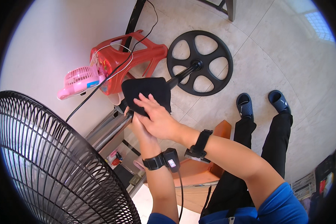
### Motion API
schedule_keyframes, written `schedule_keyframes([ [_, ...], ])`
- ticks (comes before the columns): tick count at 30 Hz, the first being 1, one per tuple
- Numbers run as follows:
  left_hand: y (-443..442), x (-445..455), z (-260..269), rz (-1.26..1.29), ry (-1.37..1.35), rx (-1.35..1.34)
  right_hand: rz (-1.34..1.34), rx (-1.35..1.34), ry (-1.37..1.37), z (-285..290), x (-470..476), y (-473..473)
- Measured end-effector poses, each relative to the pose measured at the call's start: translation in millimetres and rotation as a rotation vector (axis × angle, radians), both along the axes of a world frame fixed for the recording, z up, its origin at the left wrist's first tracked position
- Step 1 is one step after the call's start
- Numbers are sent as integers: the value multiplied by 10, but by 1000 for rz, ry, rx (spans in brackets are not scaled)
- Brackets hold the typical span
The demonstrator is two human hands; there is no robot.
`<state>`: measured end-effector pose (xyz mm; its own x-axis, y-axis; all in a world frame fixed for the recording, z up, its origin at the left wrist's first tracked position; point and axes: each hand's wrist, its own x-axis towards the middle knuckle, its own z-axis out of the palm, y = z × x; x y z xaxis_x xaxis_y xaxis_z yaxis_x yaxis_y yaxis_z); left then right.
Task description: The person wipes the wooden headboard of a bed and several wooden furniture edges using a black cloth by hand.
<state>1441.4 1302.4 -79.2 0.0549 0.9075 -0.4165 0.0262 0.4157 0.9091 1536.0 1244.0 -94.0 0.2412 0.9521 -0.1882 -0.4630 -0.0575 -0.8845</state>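
Note:
A black pedestal fan lies across my view, its wire grille (pixel 58 156) at lower left and its round spoked base (pixel 224 70) on the floor. A metal pole (pixel 114 132) joins them. Dark cloth (pixel 147 86) covers the middle of the pole. My left hand (pixel 141 128) is around the pole at the cloth's near edge, its fingers mostly hidden behind pole and cloth. My right hand (pixel 159 117) lies over the cloth, fingers spread along it and thumb across its lower edge, against my left hand.
A red plastic stool (pixel 109 67) is beside the base, with a pink small fan (pixel 81 78) on it. A black cable (pixel 117 67) runs past the stool. An orange-brown wooden piece (pixel 222 128) stands near my slippered feet. Baskets (pixel 305 184) sit at lower right.

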Motion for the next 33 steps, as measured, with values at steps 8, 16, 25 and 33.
schedule_keyframes([
  [8,37,80,42,160,17,-126,184,-5,-53,41,149,204],
  [16,61,397,47,393,135,-129,185,-20,-112,39,650,57],
  [25,-77,1044,415,775,509,-234,280,-162,-119,1005,2501,-561],
  [33,-819,3346,1491,-135,6,-239,70,-284,52,1920,4069,-1306],
])
